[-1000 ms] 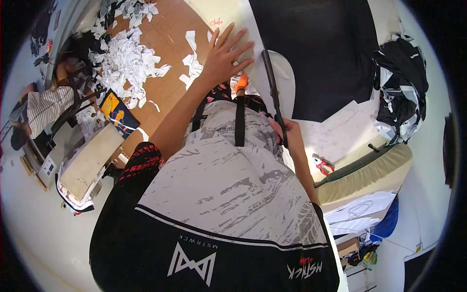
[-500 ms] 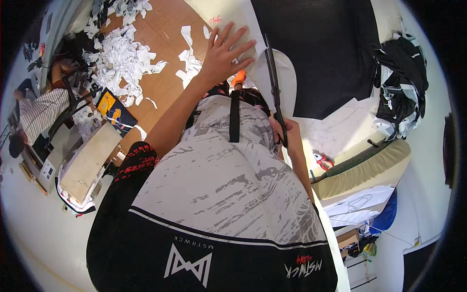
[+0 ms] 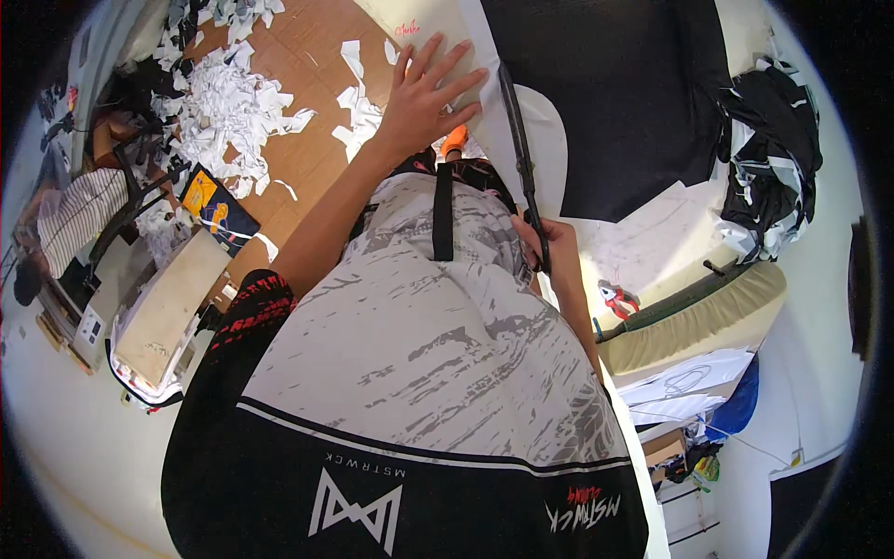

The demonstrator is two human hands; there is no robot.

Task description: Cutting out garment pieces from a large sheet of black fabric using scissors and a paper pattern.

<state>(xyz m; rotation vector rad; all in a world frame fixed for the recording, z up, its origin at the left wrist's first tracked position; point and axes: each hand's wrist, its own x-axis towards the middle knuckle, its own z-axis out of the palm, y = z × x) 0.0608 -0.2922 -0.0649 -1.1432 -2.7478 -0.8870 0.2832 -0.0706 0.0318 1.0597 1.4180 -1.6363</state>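
My left hand [image 3: 429,102] lies flat, fingers spread, on a white paper sheet [image 3: 474,28] at the top centre, beside a large piece of black fabric [image 3: 615,107]. My right hand [image 3: 556,250] holds long black scissors [image 3: 520,149] by the handle, their blades along the sheet’s edge, over a rounded white piece [image 3: 549,140] left of the black fabric. Whether the blades are closed on the paper I cannot tell. Red-handled pliers [image 3: 617,298] lie to the right of my right hand.
Bunched black-and-white fabric [image 3: 773,163] and a beige padded board [image 3: 689,312] are at the right. White scraps [image 3: 228,112] cover part of the brown floor [image 3: 307,56]. At the left, a person in a striped top [image 3: 84,210] is beside a dark blue-and-yellow item [image 3: 217,207].
Over the last second the scissors and my right hand have moved a little forward, up in the picture. My left hand has shifted slightly forward too, with fingers still spread.
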